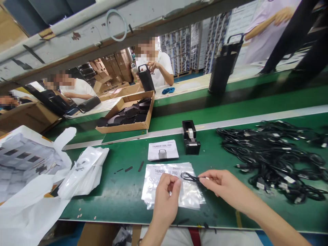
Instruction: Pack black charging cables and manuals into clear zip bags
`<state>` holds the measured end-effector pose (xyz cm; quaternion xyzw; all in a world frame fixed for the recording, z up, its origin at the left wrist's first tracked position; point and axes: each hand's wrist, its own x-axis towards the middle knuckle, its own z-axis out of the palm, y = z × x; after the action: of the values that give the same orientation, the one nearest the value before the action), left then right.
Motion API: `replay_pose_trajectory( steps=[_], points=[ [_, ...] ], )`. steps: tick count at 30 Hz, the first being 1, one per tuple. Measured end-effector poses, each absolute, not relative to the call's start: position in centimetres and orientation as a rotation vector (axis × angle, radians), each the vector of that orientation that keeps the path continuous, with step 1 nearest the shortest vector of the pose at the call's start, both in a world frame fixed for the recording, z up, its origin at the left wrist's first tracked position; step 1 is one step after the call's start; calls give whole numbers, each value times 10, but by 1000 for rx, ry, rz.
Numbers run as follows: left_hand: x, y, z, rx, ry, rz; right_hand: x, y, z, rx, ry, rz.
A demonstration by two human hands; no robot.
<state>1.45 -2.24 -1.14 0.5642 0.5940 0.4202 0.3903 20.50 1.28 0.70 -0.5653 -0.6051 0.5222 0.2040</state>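
Note:
A looped black cable (190, 177) is pinched in the fingertips of my right hand (222, 186), its loop end over a stack of clear plastic bags (188, 194). My left hand (166, 196) is closed at the top bag, thumb and fingers pinched on its plastic; the exact grip is partly hidden. A printed leaflet (160, 169) shows through that bag. Just behind lies a pile of the same white leaflets (163, 150). To the right spreads a large heap of black cables (271, 160).
A black tape dispenser (191, 138) stands behind the bags. At left are white pouches (85, 167) and a plastic-lined box (33, 164). A cardboard tray (125, 128) holds dark pieces. Co-workers (164, 65) and black speakers (221, 68) are across the green bench (123, 201).

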Motion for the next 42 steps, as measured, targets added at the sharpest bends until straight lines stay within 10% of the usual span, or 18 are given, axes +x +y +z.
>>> replay_pose_trajectory(
  steps=[11, 25, 42],
  points=[
    [15, -15, 13, 1361, 1401, 1282, 159, 27, 36, -1221, -2011, 1535],
    [-60, 13, 33, 1048, 1060, 1464, 111, 76, 171, -633, -2737, 844],
    [-8, 2, 26, 1103, 900, 1233, 199, 47, 144, -998, -2784, 921]
  ],
)
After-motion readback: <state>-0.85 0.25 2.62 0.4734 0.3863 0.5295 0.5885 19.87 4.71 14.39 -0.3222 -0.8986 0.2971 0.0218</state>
